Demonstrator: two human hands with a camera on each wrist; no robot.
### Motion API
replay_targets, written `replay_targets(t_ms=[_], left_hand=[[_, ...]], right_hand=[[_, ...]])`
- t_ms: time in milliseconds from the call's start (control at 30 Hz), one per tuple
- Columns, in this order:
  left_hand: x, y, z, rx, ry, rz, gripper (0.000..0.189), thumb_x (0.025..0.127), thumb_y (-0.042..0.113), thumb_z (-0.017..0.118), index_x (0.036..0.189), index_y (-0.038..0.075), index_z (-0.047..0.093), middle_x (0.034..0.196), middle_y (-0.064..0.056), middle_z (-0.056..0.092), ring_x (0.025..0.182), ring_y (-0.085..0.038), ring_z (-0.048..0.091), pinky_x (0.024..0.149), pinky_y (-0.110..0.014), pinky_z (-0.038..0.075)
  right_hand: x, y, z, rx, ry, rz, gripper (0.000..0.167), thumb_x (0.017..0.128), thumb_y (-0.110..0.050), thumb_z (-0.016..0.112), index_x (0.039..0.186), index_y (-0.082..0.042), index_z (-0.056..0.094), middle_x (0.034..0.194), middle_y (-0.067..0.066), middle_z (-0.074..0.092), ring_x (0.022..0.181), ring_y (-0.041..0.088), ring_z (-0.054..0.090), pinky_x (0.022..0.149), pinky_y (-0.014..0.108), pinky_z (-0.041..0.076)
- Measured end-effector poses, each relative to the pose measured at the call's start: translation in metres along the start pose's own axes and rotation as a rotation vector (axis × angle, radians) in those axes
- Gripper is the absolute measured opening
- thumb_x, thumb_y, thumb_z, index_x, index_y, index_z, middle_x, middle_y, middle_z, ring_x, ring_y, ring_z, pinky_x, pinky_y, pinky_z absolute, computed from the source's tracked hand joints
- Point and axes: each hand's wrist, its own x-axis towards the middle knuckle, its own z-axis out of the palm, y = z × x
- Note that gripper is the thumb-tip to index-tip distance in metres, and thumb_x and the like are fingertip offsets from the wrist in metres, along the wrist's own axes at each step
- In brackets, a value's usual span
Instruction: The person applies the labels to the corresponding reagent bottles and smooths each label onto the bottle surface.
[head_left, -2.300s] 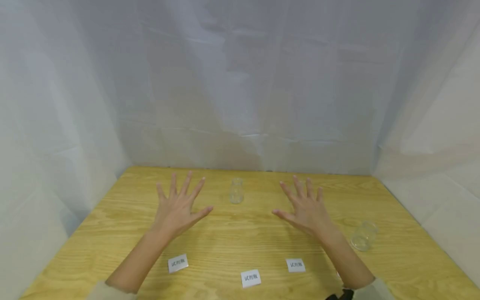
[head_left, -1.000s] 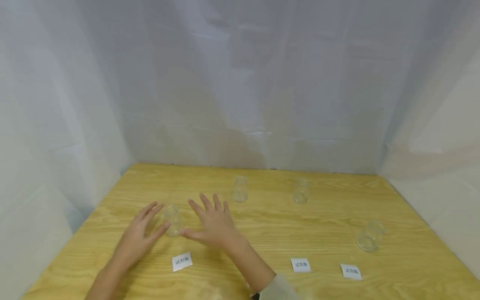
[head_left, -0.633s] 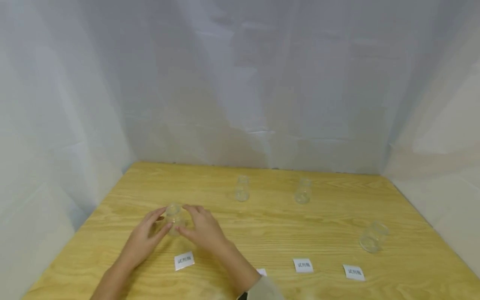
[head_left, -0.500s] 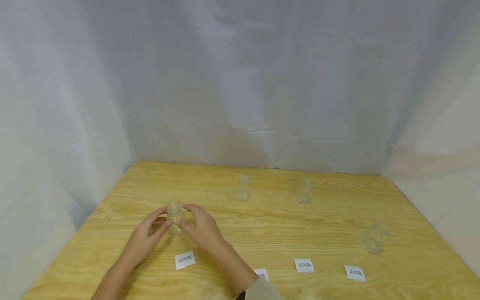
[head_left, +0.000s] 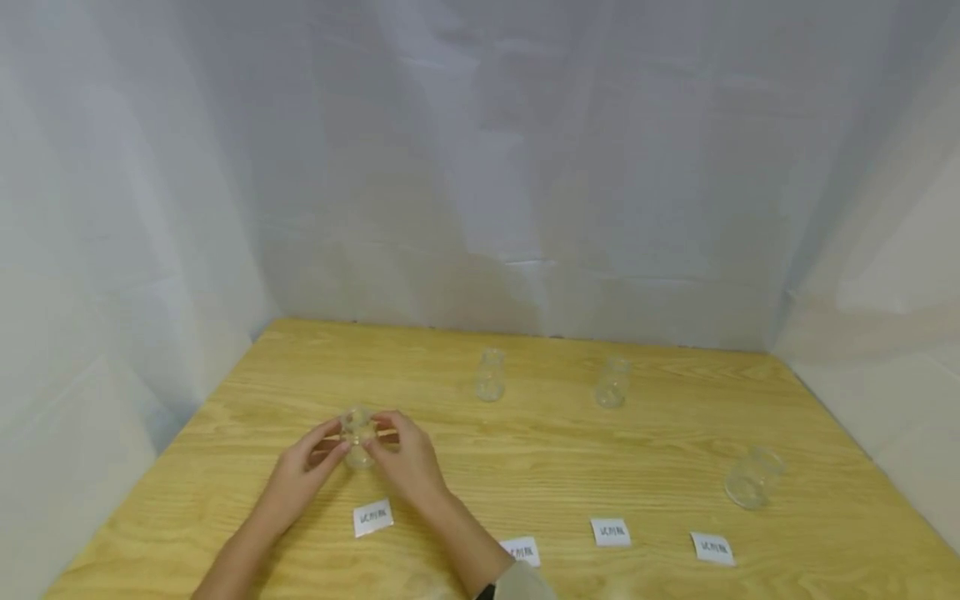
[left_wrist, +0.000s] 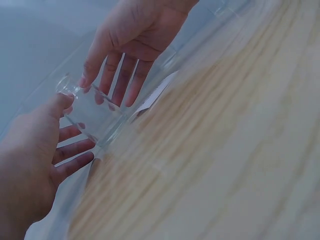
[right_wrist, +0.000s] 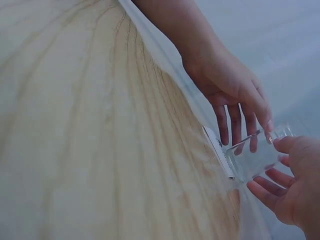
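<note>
A clear glass reagent bottle with a narrower neck stands upright at the left of the table, between my two hands. My left hand grips its left side, thumb near the neck and fingers curved behind. From the right, my right hand holds the same bottle, its thumb on the front. Through the glass in the left wrist view, fingers show on both sides of the bottle. A white label card with handwritten characters lies just in front of it.
Two more glass bottles stand at the back, one in the middle and one farther right. Another bottle is at the right. Similar cards lie along the front: a partly covered card, a middle card and a right card. White sheeting surrounds the wooden table.
Both hands were spread wide over the table. They have moved to the left bottle, the right hand crossing leftward, and their fingers have closed round its sides. The other bottles have stayed put.
</note>
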Motion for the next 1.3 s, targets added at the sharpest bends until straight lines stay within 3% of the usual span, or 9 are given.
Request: replay_targets(t_ms=[300, 800, 900, 1000, 1100, 1200, 1300], left_hand=[[-0.005, 0.007, 0.005, -0.017, -0.039, -0.054, 0.041, 0.092, 0.015, 0.056, 0.126, -0.007, 0.047, 0.118, -0.026, 0.053, 0.096, -0.034, 0.058, 0.080, -0.042, 0.049], [-0.013, 0.011, 0.010, -0.013, -0.033, -0.025, 0.041, 0.092, 0.012, 0.057, 0.127, -0.005, 0.047, 0.118, -0.025, 0.054, 0.097, -0.033, 0.058, 0.080, -0.039, 0.049], [-0.015, 0.012, 0.008, 0.022, -0.027, -0.031, 0.040, 0.093, 0.014, 0.056, 0.128, -0.002, 0.047, 0.118, -0.021, 0.054, 0.099, -0.032, 0.057, 0.081, -0.040, 0.049], [-0.019, 0.016, 0.005, 0.084, 0.005, -0.052, 0.031, 0.092, 0.017, 0.057, 0.118, 0.000, 0.053, 0.110, -0.014, 0.059, 0.094, -0.026, 0.058, 0.077, -0.038, 0.050], [-0.022, 0.019, 0.002, 0.132, 0.012, -0.060, 0.016, 0.088, 0.015, 0.063, 0.099, 0.003, 0.060, 0.089, -0.002, 0.060, 0.079, -0.015, 0.056, 0.068, -0.030, 0.051], [-0.027, 0.021, -0.001, 0.134, -0.074, -0.039, 0.010, 0.084, 0.014, 0.068, 0.089, 0.008, 0.061, 0.077, 0.005, 0.055, 0.069, -0.009, 0.051, 0.059, -0.024, 0.047], [-0.032, 0.022, -0.004, 0.138, -0.193, -0.013, 0.017, 0.080, 0.022, 0.072, 0.091, 0.012, 0.063, 0.079, 0.007, 0.055, 0.072, -0.007, 0.051, 0.061, -0.023, 0.046]], right_hand=[[-0.009, 0.001, -0.006, 0.000, -0.009, 0.002, 0.032, 0.088, -0.017, 0.063, 0.118, -0.008, 0.057, 0.111, 0.003, 0.058, 0.096, 0.020, 0.058, 0.077, 0.020, 0.047], [-0.020, 0.001, -0.012, -0.021, -0.010, 0.018, 0.035, 0.088, -0.022, 0.063, 0.119, -0.008, 0.055, 0.112, 0.002, 0.057, 0.096, 0.016, 0.057, 0.076, 0.020, 0.047], [-0.023, 0.002, -0.014, -0.030, 0.014, 0.017, 0.035, 0.087, -0.021, 0.065, 0.118, -0.007, 0.055, 0.110, 0.001, 0.057, 0.096, 0.016, 0.057, 0.076, 0.020, 0.048], [-0.028, 0.002, -0.018, -0.039, 0.051, 0.003, 0.028, 0.085, -0.016, 0.066, 0.110, -0.006, 0.059, 0.103, 0.000, 0.059, 0.092, 0.014, 0.057, 0.074, 0.020, 0.048], [-0.034, 0.002, -0.022, -0.048, 0.043, -0.019, 0.018, 0.084, -0.010, 0.065, 0.101, -0.005, 0.062, 0.097, 0.000, 0.061, 0.087, 0.012, 0.058, 0.072, 0.018, 0.048], [-0.043, 0.002, -0.025, -0.115, -0.032, -0.053, 0.016, 0.084, -0.009, 0.064, 0.100, -0.006, 0.063, 0.096, -0.002, 0.061, 0.087, 0.009, 0.058, 0.073, 0.018, 0.047], [-0.053, 0.002, -0.028, -0.245, -0.122, -0.105, 0.018, 0.084, -0.011, 0.065, 0.101, -0.008, 0.064, 0.097, -0.006, 0.060, 0.091, 0.006, 0.055, 0.077, 0.019, 0.046]])
